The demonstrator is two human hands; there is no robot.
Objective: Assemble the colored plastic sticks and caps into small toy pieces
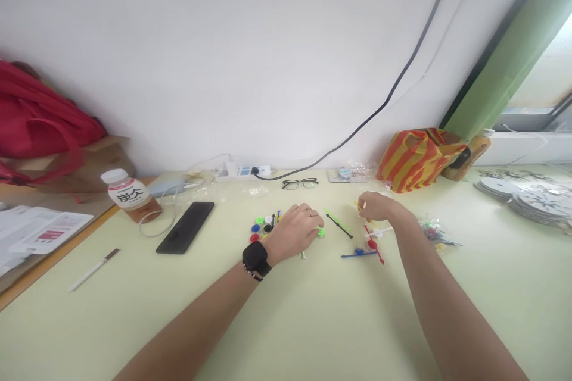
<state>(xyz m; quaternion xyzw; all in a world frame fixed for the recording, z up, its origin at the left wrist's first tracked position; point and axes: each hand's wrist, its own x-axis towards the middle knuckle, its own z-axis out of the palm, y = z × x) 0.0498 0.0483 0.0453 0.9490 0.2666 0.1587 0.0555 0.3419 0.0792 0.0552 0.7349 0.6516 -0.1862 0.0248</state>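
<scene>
Pale green table (286, 321) under both forearms, littered at the middle with small plastic parts. Left hand (295, 229), black watch (255, 260) on the wrist: rests palm down, fingers (313, 220) curled over a green piece (320, 232) peeking out at the fingertips. Grip hidden; cannot tell whether pinched or merely covered. Just left of that hand: a cluster of coloured discs (263, 226) in green, white, blue, black and red.

Right hand (375, 207): held near the table, farther back and to the right, apart from the other, fingertips pressed together, pinching a thin yellow stick (358, 206) at one end. Between the two hands: a black stick (338, 224) with a green tip, flat on the table. Just in front of the right hand: a white stick (379, 231), a red stick (374, 245) and a blue stick (358, 253), close together. Beside the right forearm, on its outer side: a clear bag of coloured sticks (435, 232).

Further off: black phone (185, 226) left of the discs; tea bottle (131, 195) beyond it; glasses (300, 183) and power strip (243, 172) by the wall; striped bag (417, 158) at back right; stack of pale discs (527, 193) at far right; pen (93, 269) at near left.
</scene>
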